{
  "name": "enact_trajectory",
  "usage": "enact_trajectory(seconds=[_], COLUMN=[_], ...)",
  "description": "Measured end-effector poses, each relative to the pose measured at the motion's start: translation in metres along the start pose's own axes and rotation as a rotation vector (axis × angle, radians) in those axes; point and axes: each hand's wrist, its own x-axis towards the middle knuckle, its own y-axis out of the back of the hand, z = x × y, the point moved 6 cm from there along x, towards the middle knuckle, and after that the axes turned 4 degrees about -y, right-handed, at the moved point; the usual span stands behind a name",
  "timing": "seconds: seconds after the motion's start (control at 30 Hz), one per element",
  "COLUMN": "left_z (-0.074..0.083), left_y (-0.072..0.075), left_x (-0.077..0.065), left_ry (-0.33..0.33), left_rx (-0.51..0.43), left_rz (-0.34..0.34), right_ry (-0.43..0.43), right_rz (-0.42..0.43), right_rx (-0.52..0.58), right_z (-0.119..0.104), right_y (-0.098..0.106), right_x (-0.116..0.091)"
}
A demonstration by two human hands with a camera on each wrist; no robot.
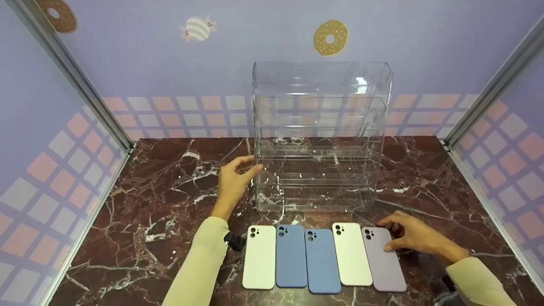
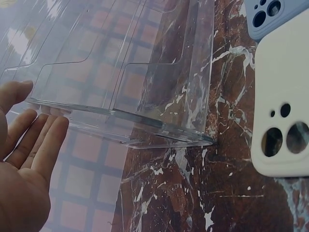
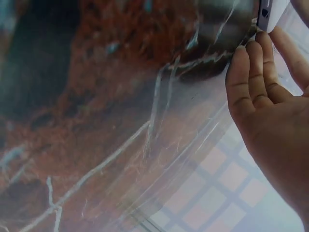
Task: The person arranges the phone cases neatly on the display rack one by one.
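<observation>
A clear tiered acrylic display rack (image 1: 323,170) stands upright on the marbled tabletop. My left hand (image 1: 235,176) touches its left side, fingertips at the side panel and thumb by the front edge, fingers mostly extended in the left wrist view (image 2: 34,145). Five phone cases are not stacked but lie in a row before the rack: a white case (image 1: 259,259), two blue cases (image 1: 291,257), another white case (image 1: 353,257) and a pale purple case (image 1: 384,265). My right hand (image 1: 410,233) pinches the purple case near its upper right corner.
Patterned lavender panels (image 1: 148,63) enclose the back and both sides. Metal rails (image 1: 80,80) run along the corners. The dark red marbled tabletop (image 1: 140,221) extends on both sides of the rack.
</observation>
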Motion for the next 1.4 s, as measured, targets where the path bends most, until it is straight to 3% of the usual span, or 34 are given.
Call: enact_trajectory(seconds=[0.17, 0.3, 0.57, 0.87, 1.0, 1.17, 1.4], left_z=[0.003, 0.000, -0.002, -0.004, -0.006, -0.009, -0.011], left_y=[0.003, 0.002, -0.002, -0.006, -0.007, -0.007, -0.006], left_x=[0.005, 0.004, 0.002, 0.000, -0.004, -0.006, -0.006], left_ry=[-0.016, -0.014, -0.020, -0.014, -0.004, -0.007, -0.019], left_rx=[0.009, -0.020, -0.085, -0.125, -0.118, -0.131, -0.124], left_rz=[0.023, 0.030, 0.046, 0.056, 0.054, 0.063, 0.069], right_ry=[-0.005, -0.001, 0.016, -0.041, -0.047, 0.023, 0.069], right_rz=[0.023, 0.032, 0.016, -0.019, 0.016, 0.080, 0.209], right_rx=[-0.082, -0.075, 0.011, 0.170, 0.208, 0.246, 0.157], right_z=[-0.007, -0.010, -0.012, -0.002, -0.001, -0.008, -0.019], right_y=[0.001, 0.000, -0.001, 0.002, 0.009, 0.025, 0.045], right_x=[0.008, 0.009, 0.007, 0.003, 0.001, -0.002, -0.004])
